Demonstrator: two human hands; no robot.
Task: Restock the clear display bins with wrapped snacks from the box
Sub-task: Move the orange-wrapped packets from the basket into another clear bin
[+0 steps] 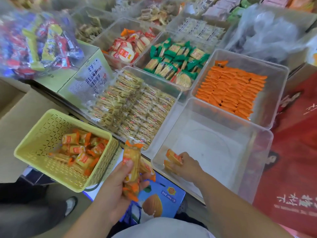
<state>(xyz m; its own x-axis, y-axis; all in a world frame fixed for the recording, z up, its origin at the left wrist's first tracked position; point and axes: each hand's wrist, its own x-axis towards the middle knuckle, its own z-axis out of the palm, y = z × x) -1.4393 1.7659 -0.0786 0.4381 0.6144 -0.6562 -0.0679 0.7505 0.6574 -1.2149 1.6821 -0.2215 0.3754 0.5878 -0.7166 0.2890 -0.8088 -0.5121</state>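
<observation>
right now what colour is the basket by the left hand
Pale yellow: the basket shows best in the head view.

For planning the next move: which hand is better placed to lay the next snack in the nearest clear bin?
Right. The right hand is inside the bin, pinching snacks at its near corner; the left hand holds a bundle of snacks outside it.
</observation>
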